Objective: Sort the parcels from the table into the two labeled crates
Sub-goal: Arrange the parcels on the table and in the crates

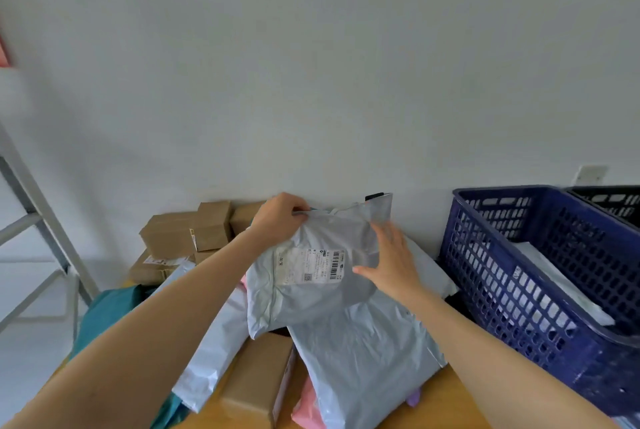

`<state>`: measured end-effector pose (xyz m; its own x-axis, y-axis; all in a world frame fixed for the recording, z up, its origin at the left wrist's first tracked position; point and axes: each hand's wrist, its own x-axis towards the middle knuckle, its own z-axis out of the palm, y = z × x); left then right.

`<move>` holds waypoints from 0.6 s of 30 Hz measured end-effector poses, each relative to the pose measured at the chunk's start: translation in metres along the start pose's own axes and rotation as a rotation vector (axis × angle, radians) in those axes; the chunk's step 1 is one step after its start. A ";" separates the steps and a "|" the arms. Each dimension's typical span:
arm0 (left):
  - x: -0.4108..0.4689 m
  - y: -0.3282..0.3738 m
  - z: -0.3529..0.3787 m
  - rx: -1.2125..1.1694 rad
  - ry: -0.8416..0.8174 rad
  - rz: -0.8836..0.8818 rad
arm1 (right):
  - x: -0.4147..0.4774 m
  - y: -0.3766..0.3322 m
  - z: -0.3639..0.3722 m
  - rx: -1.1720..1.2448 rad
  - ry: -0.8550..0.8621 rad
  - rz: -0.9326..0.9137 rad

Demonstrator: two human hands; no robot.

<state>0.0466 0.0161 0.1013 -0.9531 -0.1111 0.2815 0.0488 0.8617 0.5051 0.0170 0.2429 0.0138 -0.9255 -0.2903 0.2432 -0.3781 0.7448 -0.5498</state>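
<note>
I see the blue crate [485, 255] at the right on the bench [446, 404], with a pale parcel [554, 276] lying inside it and a black crate [613, 202] just behind. To its left the bench carries a heap: brown boxes [194, 231] against the wall, a teal bag [104, 311], a big grey bag [367, 359], a box [256, 380] in front and a pink parcel [304, 408].

On top of the heap, tilted up toward me, is the grey mailer [311, 304]. My left hand [277, 217] reaches in with the arm stretched out, its fingers [299, 212] curled tight over the mailer's top edge. My right hand [391, 262] lies flat on the mailer's right side, fingers [384, 234] apart and straight, thumb pointing left. The white label [311, 264] sits between the two hands, facing me; its print is too small to read.
</note>
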 end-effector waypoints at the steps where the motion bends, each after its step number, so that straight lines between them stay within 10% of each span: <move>1: -0.003 -0.001 -0.006 -0.019 0.006 0.017 | -0.010 0.000 0.006 0.020 -0.004 0.040; 18: -0.038 0.013 -0.084 -0.288 0.167 0.014 | -0.081 -0.025 0.045 0.839 0.043 0.561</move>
<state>0.1091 -0.0101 0.1660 -0.8910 -0.2006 0.4074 0.1663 0.6907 0.7038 0.1009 0.2206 -0.0282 -0.9790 0.0069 -0.2036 0.2033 0.0990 -0.9741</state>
